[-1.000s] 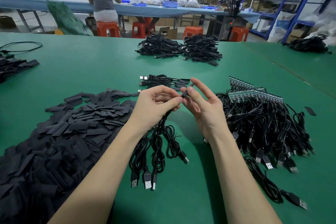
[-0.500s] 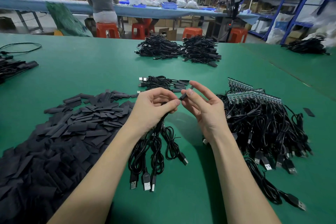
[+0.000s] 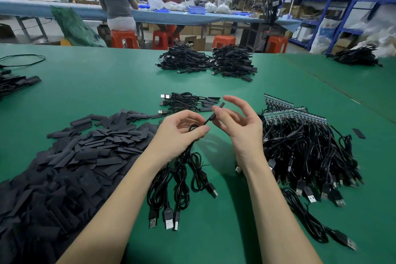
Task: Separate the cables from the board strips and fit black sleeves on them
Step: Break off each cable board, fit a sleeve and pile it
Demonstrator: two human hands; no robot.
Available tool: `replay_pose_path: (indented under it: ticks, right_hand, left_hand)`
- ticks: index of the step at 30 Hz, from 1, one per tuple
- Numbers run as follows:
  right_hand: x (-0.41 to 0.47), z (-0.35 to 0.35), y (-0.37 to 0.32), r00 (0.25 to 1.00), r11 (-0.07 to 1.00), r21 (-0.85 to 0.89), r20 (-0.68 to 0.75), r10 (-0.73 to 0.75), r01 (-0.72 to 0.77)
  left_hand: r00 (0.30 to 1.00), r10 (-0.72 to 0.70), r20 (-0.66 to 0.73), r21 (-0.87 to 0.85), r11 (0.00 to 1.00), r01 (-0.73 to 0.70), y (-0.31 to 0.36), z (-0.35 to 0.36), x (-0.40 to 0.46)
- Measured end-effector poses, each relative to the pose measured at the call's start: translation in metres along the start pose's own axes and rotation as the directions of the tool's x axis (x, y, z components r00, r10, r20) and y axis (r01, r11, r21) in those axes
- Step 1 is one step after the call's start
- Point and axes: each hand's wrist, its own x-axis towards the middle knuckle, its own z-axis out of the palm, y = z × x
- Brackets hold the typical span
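Fingers of the left hand [image 3: 182, 128] curl round a bunch of black cables [image 3: 182, 176], thumb pressed against the forefinger over the strands; the cables hang down toward the near edge of the green table [image 3: 107, 83], their USB plugs [image 3: 167, 218] lying on the cloth. From that grip one cable end rises to the right, wearing a black sleeve [image 3: 215, 111]. Fingertips of the right hand [image 3: 240, 128] pinch this sleeve between thumb and forefinger, while the other fingers spread loosely upward.

Left of the hands lies a wide heap of loose black sleeves [image 3: 75, 163], reaching to the near left corner. Right of the hands sits a tangled pile of cables still joined to green board strips [image 3: 293, 111], which stand along its far side. Just beyond the hands, a small group of finished cables [image 3: 184, 103] lies flat with sleeves on. Farther off, two larger bundles [image 3: 207, 62] rest mid-table. At the far blue bench, two people [image 3: 116, 0] sit on orange stools [image 3: 124, 38].
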Motion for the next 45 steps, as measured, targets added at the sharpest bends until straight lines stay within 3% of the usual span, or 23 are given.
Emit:
replay_pose_path:
  ticks: [6,11,14,17,21,23,25,29,33,36,40,45]
  right_hand:
    - [0.000,0.002,0.003,0.997,0.997,-0.042,-0.051,-0.062,0.060]
    - [0.004,-0.002,0.003,0.987,0.999,0.012,-0.156,-0.036,0.038]
    - [0.005,-0.004,0.003,0.978,0.999,0.037,-0.209,-0.006,0.014]
    - [0.008,-0.005,0.004,0.968,0.996,0.065,-0.243,0.067,-0.053]
    - [0.009,-0.008,0.007,0.956,0.989,-0.051,-0.268,0.119,-0.137]
    - [0.009,-0.008,0.010,0.958,0.972,-0.164,-0.257,0.125,-0.170]
    - [0.009,-0.006,0.013,0.967,0.943,-0.274,-0.223,0.126,-0.186]
    - [0.009,-0.005,0.017,0.976,0.926,-0.330,-0.176,0.132,-0.185]
    - [0.009,-0.004,0.017,0.974,0.923,-0.329,-0.167,0.151,-0.199]
    - [0.008,-0.001,0.017,0.976,0.910,-0.360,-0.144,0.163,-0.205]
    - [0.007,-0.001,0.019,0.982,0.879,-0.437,-0.082,0.171,-0.189]
    - [0.006,-0.001,0.021,0.982,0.799,-0.577,-0.030,0.186,-0.169]
  left_hand:
    - [0.993,-0.120,0.000,0.061,0.991,0.120,-0.003,-0.005,-0.003]
    - [0.976,-0.214,0.051,0.230,0.953,0.197,0.002,-0.017,-0.001]
    - [0.980,-0.183,0.078,0.296,0.943,0.152,0.006,-0.022,0.001]
    - [0.997,-0.079,-0.017,0.416,0.906,0.079,0.011,-0.022,0.012]
    - [0.988,0.128,-0.091,0.660,0.751,-0.037,0.013,-0.022,0.057]
    - [0.984,0.162,-0.081,0.762,0.646,-0.044,0.009,-0.021,0.082]
    - [0.992,0.119,-0.045,0.839,0.543,-0.028,0.000,-0.022,0.100]
    - [0.995,-0.062,0.077,0.926,0.373,-0.048,-0.021,-0.026,0.119]
    - [0.990,0.001,0.143,0.961,0.241,-0.139,-0.029,-0.027,0.134]
    - [0.993,0.037,0.115,0.984,0.133,-0.119,-0.035,-0.023,0.142]
    - [0.998,0.018,0.053,0.987,0.153,-0.056,-0.038,-0.020,0.148]
    - [0.999,0.033,0.024,0.960,0.277,-0.032,-0.025,-0.027,0.132]
